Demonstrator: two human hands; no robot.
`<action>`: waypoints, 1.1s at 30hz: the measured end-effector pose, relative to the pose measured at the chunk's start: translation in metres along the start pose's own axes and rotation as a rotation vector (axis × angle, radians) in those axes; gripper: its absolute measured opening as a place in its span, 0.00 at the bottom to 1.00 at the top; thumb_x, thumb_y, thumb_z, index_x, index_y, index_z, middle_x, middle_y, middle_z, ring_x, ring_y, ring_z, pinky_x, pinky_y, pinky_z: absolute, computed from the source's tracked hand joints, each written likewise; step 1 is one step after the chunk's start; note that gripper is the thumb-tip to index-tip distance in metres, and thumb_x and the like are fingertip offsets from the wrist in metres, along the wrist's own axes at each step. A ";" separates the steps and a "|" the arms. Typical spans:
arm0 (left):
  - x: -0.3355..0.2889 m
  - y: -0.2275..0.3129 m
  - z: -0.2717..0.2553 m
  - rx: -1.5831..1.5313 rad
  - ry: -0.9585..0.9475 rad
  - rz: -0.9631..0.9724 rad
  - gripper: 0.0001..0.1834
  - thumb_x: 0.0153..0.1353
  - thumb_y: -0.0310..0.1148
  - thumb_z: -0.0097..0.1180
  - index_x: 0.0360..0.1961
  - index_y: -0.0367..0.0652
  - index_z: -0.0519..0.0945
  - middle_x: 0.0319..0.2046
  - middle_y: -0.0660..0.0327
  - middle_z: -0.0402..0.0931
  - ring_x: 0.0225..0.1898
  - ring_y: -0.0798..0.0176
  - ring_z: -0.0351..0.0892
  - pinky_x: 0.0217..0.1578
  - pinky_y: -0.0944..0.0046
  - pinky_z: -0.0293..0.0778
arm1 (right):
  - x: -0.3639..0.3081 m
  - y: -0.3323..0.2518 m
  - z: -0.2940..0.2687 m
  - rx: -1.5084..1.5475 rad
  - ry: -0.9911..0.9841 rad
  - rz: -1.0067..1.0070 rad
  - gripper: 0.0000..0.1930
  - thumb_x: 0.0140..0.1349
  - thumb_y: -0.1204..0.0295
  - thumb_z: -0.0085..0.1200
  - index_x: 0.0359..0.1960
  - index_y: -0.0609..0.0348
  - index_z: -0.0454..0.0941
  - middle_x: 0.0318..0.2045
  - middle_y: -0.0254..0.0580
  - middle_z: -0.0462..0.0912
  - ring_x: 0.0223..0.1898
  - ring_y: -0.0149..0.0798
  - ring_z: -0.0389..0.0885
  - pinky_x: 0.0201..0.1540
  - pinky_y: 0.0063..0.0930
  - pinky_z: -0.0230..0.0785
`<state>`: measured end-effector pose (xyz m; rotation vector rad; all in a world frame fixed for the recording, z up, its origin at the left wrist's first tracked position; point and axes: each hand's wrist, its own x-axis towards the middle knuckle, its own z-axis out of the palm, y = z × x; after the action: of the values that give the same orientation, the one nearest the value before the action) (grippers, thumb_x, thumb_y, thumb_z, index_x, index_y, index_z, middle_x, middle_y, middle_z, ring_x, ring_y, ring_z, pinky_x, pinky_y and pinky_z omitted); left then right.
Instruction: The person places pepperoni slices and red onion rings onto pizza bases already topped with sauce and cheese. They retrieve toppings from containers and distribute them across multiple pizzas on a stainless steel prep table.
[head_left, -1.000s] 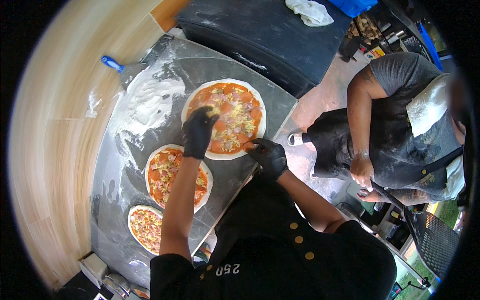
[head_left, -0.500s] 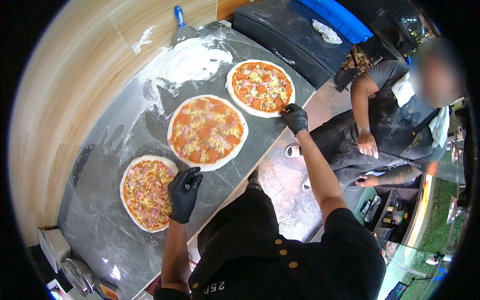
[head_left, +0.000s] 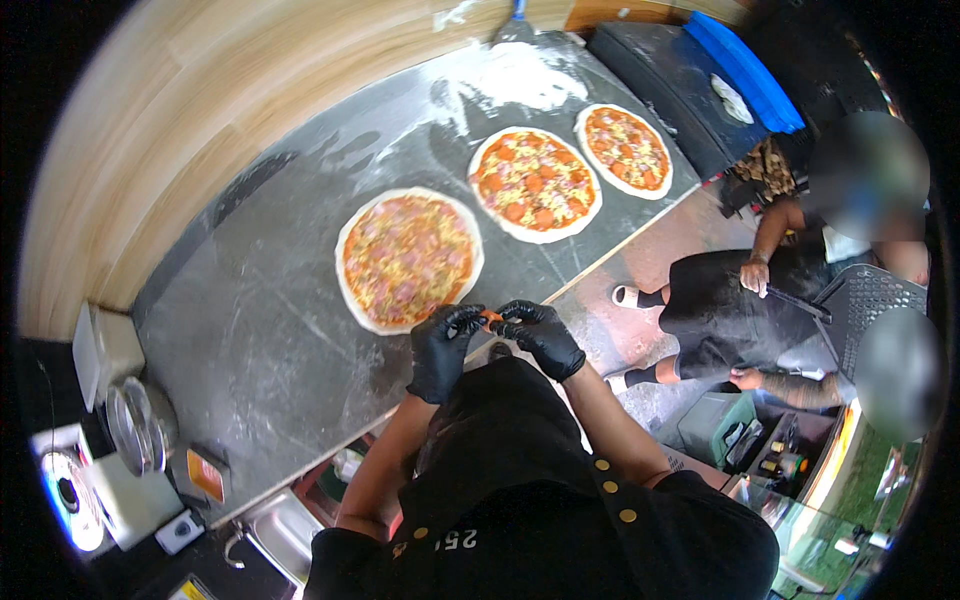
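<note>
Both my hands wear black gloves and meet over the counter's front edge, fingertips pinched together. My left hand (head_left: 442,352) and my right hand (head_left: 543,338) hold a small orange-red piece, which looks like pepperoni (head_left: 489,318), between them. Just beyond my left hand lies an unbaked pizza (head_left: 410,260) with ham pieces and shredded cheese on red sauce. To its right are a pepperoni pizza (head_left: 535,185) and, farther off, another pepperoni pizza (head_left: 627,150). All rest flat on the dark grey counter (head_left: 270,330).
White flour (head_left: 530,85) covers the far counter near a blue-handled scraper (head_left: 516,30). A black case (head_left: 645,85) and blue tray (head_left: 745,70) stand beyond. At right, a person holds a perforated pizza peel (head_left: 875,300). A round clear container (head_left: 140,425) and sink (head_left: 285,530) are at left.
My right hand has left the far pizza and joined my left hand, and an orange-red piece now shows between them. The view has shifted left. A peel has come into view at right.
</note>
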<state>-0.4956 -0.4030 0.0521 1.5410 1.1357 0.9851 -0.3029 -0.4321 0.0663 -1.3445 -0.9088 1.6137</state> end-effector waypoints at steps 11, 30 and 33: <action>-0.017 0.001 -0.034 0.097 0.209 0.085 0.12 0.60 0.23 0.66 0.45 0.42 0.88 0.42 0.54 0.87 0.42 0.56 0.87 0.44 0.60 0.81 | 0.024 0.016 0.020 0.036 -0.191 -0.084 0.13 0.70 0.70 0.57 0.53 0.62 0.82 0.37 0.33 0.82 0.27 0.24 0.69 0.29 0.20 0.61; -0.004 -0.059 -0.099 0.320 -0.083 0.444 0.10 0.61 0.31 0.67 0.42 0.42 0.88 0.42 0.57 0.87 0.43 0.55 0.85 0.45 0.54 0.79 | 0.031 0.039 0.068 -0.155 0.072 0.210 0.14 0.72 0.62 0.57 0.45 0.60 0.85 0.22 0.27 0.74 0.22 0.22 0.65 0.25 0.21 0.59; 0.013 -0.081 -0.111 0.123 0.119 -0.041 0.09 0.63 0.30 0.67 0.42 0.40 0.87 0.39 0.55 0.87 0.40 0.57 0.87 0.43 0.57 0.80 | 0.060 0.048 0.070 -0.344 0.270 0.020 0.15 0.72 0.60 0.58 0.42 0.62 0.84 0.22 0.31 0.77 0.20 0.24 0.68 0.24 0.23 0.62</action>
<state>-0.6141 -0.3565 -0.0009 1.5668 1.3277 1.0064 -0.3836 -0.3976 0.0108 -1.7631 -1.0383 1.2857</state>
